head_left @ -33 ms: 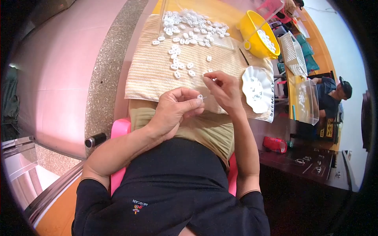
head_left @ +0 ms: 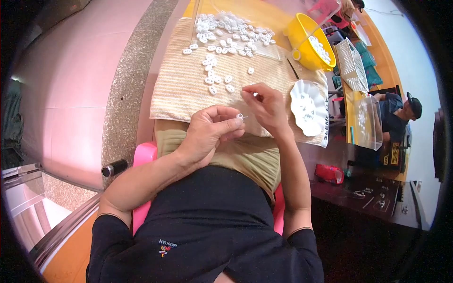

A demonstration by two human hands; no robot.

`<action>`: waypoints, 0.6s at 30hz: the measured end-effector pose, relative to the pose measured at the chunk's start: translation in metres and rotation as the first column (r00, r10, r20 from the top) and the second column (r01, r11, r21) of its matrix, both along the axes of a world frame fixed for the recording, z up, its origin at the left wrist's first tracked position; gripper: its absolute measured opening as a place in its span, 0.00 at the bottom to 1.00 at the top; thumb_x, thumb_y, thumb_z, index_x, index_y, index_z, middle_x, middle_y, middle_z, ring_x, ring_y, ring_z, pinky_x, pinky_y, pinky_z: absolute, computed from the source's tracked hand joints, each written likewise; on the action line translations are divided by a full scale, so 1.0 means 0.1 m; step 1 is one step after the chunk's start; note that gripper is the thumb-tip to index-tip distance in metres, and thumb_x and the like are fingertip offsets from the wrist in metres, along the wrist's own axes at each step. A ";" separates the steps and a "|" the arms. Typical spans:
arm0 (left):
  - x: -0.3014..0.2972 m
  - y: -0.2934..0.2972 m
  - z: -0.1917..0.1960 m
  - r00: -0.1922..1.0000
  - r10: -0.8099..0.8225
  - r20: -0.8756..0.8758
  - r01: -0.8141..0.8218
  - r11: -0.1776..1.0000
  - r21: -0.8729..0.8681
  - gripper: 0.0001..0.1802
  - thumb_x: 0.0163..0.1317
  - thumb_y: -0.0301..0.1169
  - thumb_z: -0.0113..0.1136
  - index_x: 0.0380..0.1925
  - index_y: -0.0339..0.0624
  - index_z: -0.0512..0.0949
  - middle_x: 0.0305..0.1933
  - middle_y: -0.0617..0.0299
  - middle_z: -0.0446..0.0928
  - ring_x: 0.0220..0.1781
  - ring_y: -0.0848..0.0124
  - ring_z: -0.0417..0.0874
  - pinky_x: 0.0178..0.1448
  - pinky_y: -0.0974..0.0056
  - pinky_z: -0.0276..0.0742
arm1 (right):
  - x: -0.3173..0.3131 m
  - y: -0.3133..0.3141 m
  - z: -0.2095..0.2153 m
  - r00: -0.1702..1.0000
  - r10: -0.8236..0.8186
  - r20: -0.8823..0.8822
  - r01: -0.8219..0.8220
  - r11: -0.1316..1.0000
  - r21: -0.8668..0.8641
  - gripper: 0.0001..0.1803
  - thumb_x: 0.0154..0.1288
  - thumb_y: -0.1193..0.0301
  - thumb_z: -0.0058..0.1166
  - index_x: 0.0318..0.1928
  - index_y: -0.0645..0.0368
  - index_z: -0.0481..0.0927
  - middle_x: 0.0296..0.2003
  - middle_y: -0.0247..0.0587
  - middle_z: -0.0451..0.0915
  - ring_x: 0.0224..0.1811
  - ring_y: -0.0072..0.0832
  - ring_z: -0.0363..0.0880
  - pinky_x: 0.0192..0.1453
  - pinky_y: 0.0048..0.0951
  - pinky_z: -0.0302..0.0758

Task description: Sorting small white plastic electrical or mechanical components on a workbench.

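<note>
Above my lap, my left hand [head_left: 213,126] pinches a small white piece [head_left: 240,116] between thumb and forefinger. A thin clear tail sticks out of the piece to the right. To the right and a little farther off, my right hand [head_left: 265,104] hovers over the near part of the striped towel [head_left: 172,82], thumb and forefinger closed together. Whatever lies between those fingertips is too small to make out. Small white oval pieces with two holes lie just beyond my hands, one of them the oval piece [head_left: 230,88]. A white scalloped dish [head_left: 298,125] holding small shiny bits is right of my right hand.
More white ovals [head_left: 222,28] are heaped on a clear tray at the far side. A yellow basket [head_left: 302,45] with white pieces stands far right, near a dark thin tool [head_left: 292,68]. Beyond, a person [head_left: 398,113] sits by a clear bin [head_left: 373,122].
My right hand has shifted slightly left, and a white oval beside its fingertips no longer shows. My left hand has stayed in place.
</note>
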State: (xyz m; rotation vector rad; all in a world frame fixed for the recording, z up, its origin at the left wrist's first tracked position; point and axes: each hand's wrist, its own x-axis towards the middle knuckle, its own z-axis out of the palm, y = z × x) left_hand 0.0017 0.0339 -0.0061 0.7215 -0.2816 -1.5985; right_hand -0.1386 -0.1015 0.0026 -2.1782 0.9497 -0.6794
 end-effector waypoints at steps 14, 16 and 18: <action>0.05 0.00 0.06 0.998 0.044 -0.049 -0.044 0.999 0.017 0.09 0.60 0.21 0.63 0.40 0.34 0.76 0.35 0.59 0.80 0.35 0.72 0.83 0.41 0.71 0.81 | 0.32 -0.05 -0.07 0.944 -0.029 -0.329 -0.048 0.973 -0.226 0.10 0.55 0.68 0.63 0.37 0.60 0.85 0.36 0.44 0.81 0.33 0.40 0.81 0.39 0.34 0.77; 0.06 0.00 0.07 0.997 0.048 -0.053 -0.047 0.999 0.020 0.09 0.60 0.21 0.63 0.40 0.34 0.76 0.35 0.58 0.80 0.34 0.72 0.83 0.40 0.71 0.81 | 0.25 -0.06 -0.11 0.981 0.015 -0.195 -0.059 0.973 -0.225 0.09 0.54 0.71 0.64 0.36 0.61 0.85 0.32 0.42 0.82 0.29 0.29 0.81 0.35 0.28 0.76; 0.05 0.00 0.08 0.998 0.061 -0.004 -0.061 0.996 0.064 0.10 0.59 0.21 0.64 0.40 0.35 0.76 0.34 0.59 0.81 0.33 0.72 0.83 0.39 0.71 0.80 | 0.18 -0.04 -0.13 0.992 -0.009 -0.123 -0.004 0.995 -0.104 0.09 0.55 0.73 0.64 0.37 0.63 0.85 0.30 0.39 0.82 0.28 0.23 0.79 0.33 0.24 0.75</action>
